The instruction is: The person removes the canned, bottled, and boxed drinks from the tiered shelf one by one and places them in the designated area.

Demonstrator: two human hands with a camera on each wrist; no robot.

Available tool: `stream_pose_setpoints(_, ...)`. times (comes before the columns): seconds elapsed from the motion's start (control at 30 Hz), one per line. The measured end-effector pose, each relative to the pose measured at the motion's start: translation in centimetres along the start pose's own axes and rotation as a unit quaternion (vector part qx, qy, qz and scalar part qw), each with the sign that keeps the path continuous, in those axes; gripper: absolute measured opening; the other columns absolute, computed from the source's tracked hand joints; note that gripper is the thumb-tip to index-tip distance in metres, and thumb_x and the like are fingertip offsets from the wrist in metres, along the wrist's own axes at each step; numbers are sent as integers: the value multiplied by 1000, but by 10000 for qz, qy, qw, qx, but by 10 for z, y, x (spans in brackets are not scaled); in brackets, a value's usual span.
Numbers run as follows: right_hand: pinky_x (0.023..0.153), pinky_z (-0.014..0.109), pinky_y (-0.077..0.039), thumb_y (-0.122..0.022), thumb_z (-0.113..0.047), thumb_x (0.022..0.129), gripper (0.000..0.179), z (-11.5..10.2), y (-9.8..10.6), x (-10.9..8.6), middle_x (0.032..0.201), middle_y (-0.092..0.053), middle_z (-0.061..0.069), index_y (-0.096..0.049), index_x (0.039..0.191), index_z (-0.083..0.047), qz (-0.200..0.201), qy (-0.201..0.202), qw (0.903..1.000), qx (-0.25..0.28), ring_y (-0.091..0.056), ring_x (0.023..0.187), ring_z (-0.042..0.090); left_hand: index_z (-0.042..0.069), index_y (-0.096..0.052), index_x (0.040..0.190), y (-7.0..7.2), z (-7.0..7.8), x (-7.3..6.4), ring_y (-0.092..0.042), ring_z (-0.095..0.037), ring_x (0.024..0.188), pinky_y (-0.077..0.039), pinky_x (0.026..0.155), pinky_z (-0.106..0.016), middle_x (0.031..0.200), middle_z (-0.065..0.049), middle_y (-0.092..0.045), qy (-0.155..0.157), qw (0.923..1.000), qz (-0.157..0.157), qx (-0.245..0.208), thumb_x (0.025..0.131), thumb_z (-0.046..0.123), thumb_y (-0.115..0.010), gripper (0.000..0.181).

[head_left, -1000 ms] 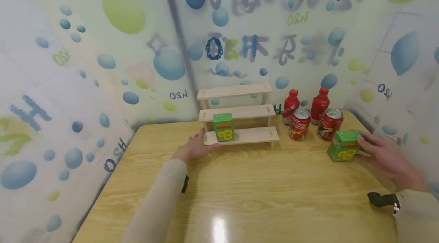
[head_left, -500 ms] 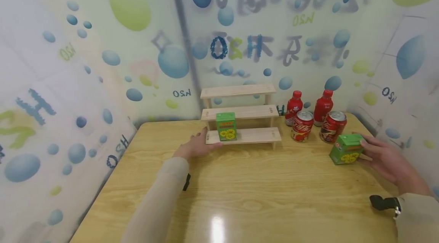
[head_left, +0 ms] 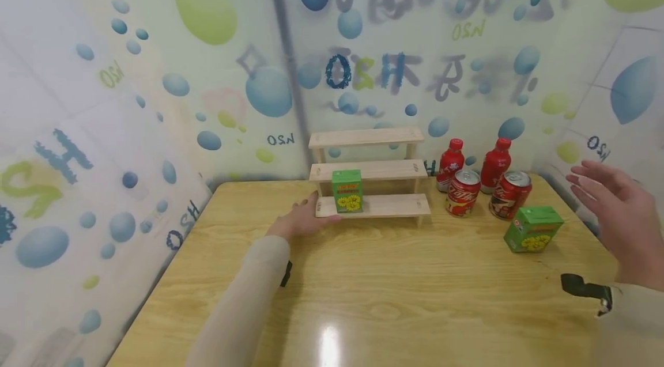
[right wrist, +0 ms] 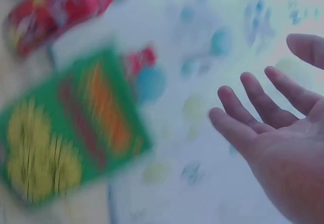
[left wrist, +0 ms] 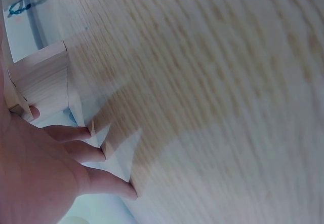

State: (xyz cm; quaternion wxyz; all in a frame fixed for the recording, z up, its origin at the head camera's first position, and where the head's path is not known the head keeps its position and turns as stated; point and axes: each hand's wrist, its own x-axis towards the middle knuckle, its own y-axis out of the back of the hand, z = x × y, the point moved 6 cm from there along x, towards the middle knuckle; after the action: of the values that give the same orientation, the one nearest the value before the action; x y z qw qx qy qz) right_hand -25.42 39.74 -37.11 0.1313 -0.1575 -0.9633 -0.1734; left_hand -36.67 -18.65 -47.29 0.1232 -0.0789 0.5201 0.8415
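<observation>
In the head view, my left hand (head_left: 300, 219) holds the left end of a small three-tier wooden shelf (head_left: 396, 204), thumb along the front edge. The left wrist view shows the other fingers (left wrist: 83, 151) straight, with tips on the table. A green drink carton (head_left: 347, 191) with yellow flowers stands on the lowest tier. A second green carton (head_left: 532, 230) stands on the table at the right. Beside it my right hand (head_left: 625, 214) is raised and apart, holding nothing. The right wrist view shows its fingers spread near the blurred carton (right wrist: 76, 127).
Two red cans (head_left: 463, 193) stand right of the shelf, in front of two red bottles (head_left: 450, 163). A patterned wall (head_left: 233, 96) rises behind the wooden table (head_left: 394, 298). Another wall panel (head_left: 617, 102) closes in on the right.
My right hand has let go of the right-hand green carton and moved up and right. The carton stays on the table. My left hand keeps its place at the shelf; the head view shifts slightly.
</observation>
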Motion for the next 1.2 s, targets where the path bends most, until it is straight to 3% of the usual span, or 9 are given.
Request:
stream_pose_setpoints(0.17,87,-1,-47,-55,-24,112,45,-51,-46,-6,133,-59,-26,-52,157,-20,-594,373,9975,-88,-59,116,-14,34,-4,173,-2,0,1,-13,-48,165,-18,120,-86,180,-13,-19,18,10000,-27,1,67,107,-49,136)
stream_pose_setpoints(0.3,90,1,-47,-56,-27,112,44,-75,-102,-10,135,-61,-21,-53,155,-17,-1174,594,9913,44,-60,116,-14,33,-4,173,-2,3,0,-12,-49,165,-14,120,-87,180,-13,-18,-21,10000,-39,-38,70,106,-49,135)
stream_pose_setpoints(0.37,95,4,-49,-58,-29,112,46,-84,-135,-12,141,-62,-11,-53,154,-12,-1424,716,9871,145,-62,120,-6,32,-4,173,-2,4,-1,-11,-50,165,-11,118,-89,180,-13,-17,-46,9999,-61,-66,71,105,-50,134)
stream_pose_setpoints(0.5,114,29,-52,-59,-34,111,52,-96,-207,-14,156,-56,9,-49,157,-11,-2059,629,9762,247,-58,140,18,32,-4,173,-1,4,-3,-10,-50,165,-7,117,-90,180,-13,-17,-11,10000,-58,-66,71,105,-51,133)
stream_pose_setpoints(0.63,122,62,-42,-62,-40,109,65,-102,-278,-14,169,-41,15,-38,165,-16,-2833,428,9575,330,-46,153,39,33,-4,173,0,3,-3,-10,-49,165,-8,117,-90,180,-14,-17,-3,10000,-41,-66,72,104,-50,132)
stream_pose_setpoints(0.73,124,65,-38,-62,-44,108,74,-105,-315,-17,175,-31,14,-27,170,-20,-3122,242,9490,364,-36,160,39,32,-4,173,1,4,-4,-11,-50,165,-9,117,-90,180,-15,-18,-7,10000,-43,-49,73,103,-51,131)
stream_pose_setpoints(0.83,126,62,-37,-59,-41,110,76,-103,-337,-23,176,-27,15,-21,171,-17,-2992,-13,9519,660,-31,162,39,29,-4,173,2,6,-4,-13,-50,165,-13,117,-90,179,-16,-19,-45,10000,-19,54,74,103,-50,132)
stream_pose_setpoints(1.0,126,59,-39,-55,-39,112,71,-90,-364,-32,173,-33,15,-23,171,-14,-2281,-455,9635,1322,-33,161,38,27,-6,173,4,8,-2,-17,-51,164,-21,117,-88,178,-16,-22,-137,9996,85,215,74,104,-47,132)
stream_pose_setpoints(1.2,121,60,-45,-48,-44,114,62,-82,-376,-34,167,-41,13,-30,169,-22,-1817,-547,9679,1646,-44,154,36,29,-8,173,4,6,-5,-16,-51,164,-14,116,-90,178,-15,-23,-18,10000,10,54,74,102,-51,131)
